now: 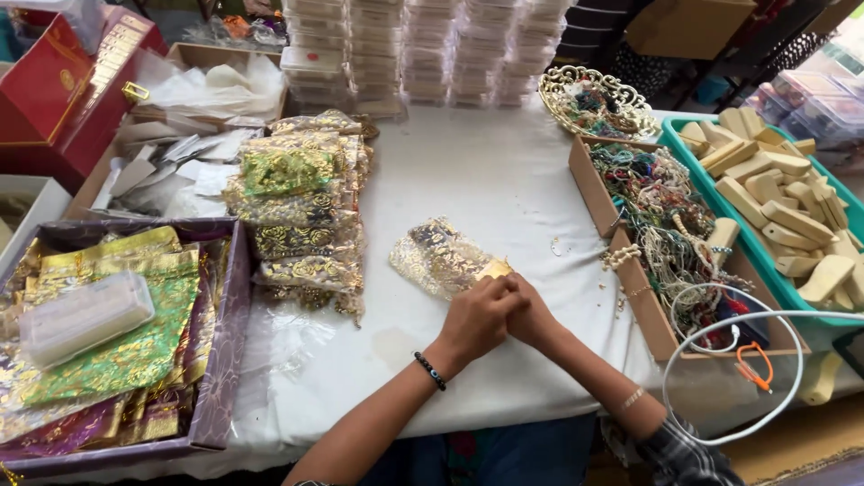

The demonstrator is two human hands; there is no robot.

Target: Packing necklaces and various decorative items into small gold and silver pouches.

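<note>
- Both hands meet over the white cloth-covered table point(486, 189): the left hand point(475, 317) and right hand point(531, 313) press together, pinching the near end of a sheer gold-patterned organza pouch point(438, 256).
- A heap of similar gold-printed organza pouches point(301, 211) lies just left of it.
- A purple tray of green and gold pouches point(220, 360) sits at the far left.
- To the right, a cardboard box of tangled bead strings point(589, 184) stands beside a teal tray of pale wooden pieces point(684, 148).

a teal tray point(673, 135) of wooden blocks point(781, 211) is sitting at the bench's far right, beside a cardboard box point(589, 184) of beaded strings point(661, 220); stacked clear boxes point(423, 49) are standing behind, and a purple tray point(220, 360) of pouches point(126, 351) is lying left.
</note>
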